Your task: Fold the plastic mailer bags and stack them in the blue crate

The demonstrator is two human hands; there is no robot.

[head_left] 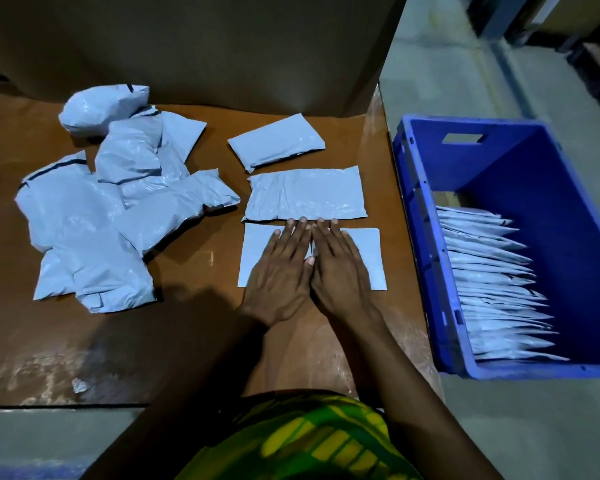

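A loose pile of unfolded mailer bags [94, 216] lies toward the left edge of the table [194, 306], crumpled and overlapping. Some of them show dark seal strips.

Near the right edge three bags sit in a column. The far folded bag [278, 142] is closest to the big cardboard box [187, 46] along the back. A middle folded bag [305, 195] lies in front of it, still puffy and wrinkled. The nearest mailer [366, 245] is under both hands.

The left hand [278, 271] and right hand [340, 268] lie flat on it side by side, thumbs touching, fingers straight and gripping nothing. Their fingertips reach its far edge, just short of the middle bag.

This looks like the flattening step. To do it well, sweep the palms outward from the centre toward the short ends, so trapped air escapes and the crease sets sharp. Slick plastic tends to spring back, so firm, even pressure matters. Keep the edges square so it stacks neatly.

The blue crate [426, 237] stands just beyond the table's right edge. A row of folded bags [492, 282] stands on edge in it, leaning, and fills the near half. A brown cardboard piece [447, 199] shows behind the row, and the far half looks free for more
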